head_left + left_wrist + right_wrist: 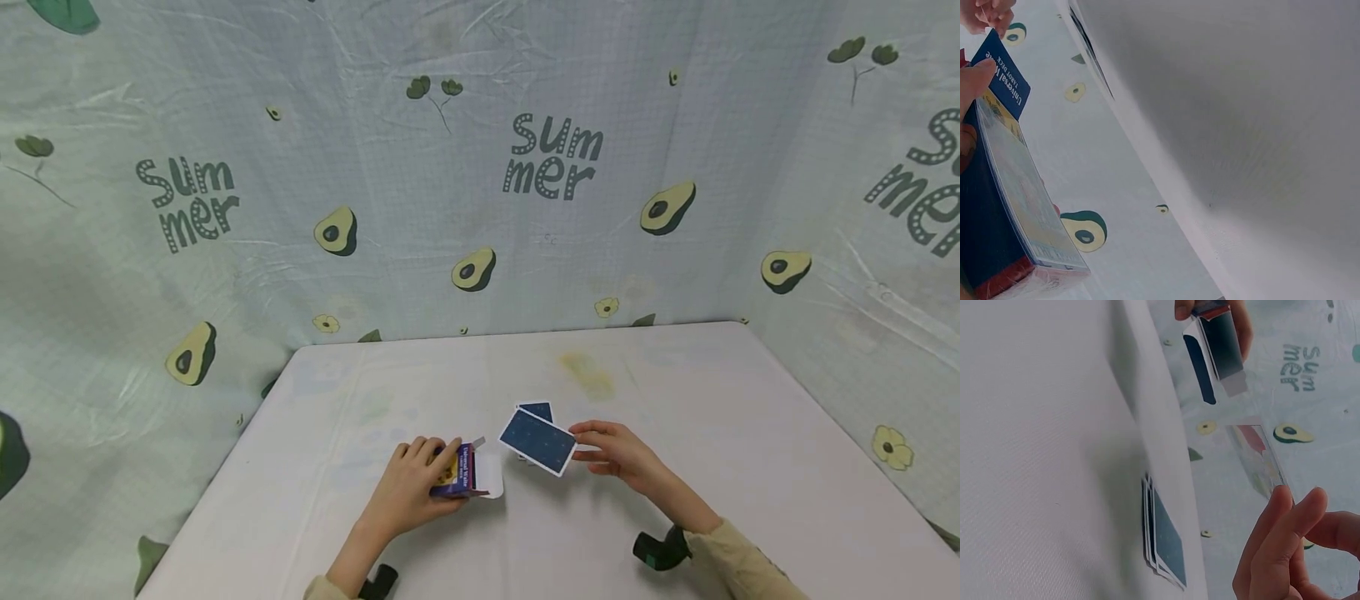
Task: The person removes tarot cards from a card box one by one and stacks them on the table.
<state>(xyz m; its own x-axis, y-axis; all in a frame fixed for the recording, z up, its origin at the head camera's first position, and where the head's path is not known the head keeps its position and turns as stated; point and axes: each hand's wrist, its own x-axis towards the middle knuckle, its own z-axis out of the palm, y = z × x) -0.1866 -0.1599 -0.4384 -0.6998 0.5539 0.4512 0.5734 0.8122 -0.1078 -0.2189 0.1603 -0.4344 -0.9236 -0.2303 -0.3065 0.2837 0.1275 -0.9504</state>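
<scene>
My left hand (408, 490) grips a small tarot deck box (459, 472) from the side, its open end and flap facing right. The left wrist view shows the box (1007, 194) close up, with dark blue sides and "Tarot Deck" lettering on the flap. Between thumb and fingers, my right hand (618, 454) pinches the right end of a blue-backed card (536, 442) with a white border. That card is raised above a few loosely stacked cards (1169, 537), which lie on the table and are partly hidden in the head view (538, 410).
Both hands work over a white table (375, 400) with a faint yellow stain toward the back. Pale cloth (420, 183) printed with avocados and "summer" hangs behind and at the sides. Black wrist devices (660, 552) show under both forearms.
</scene>
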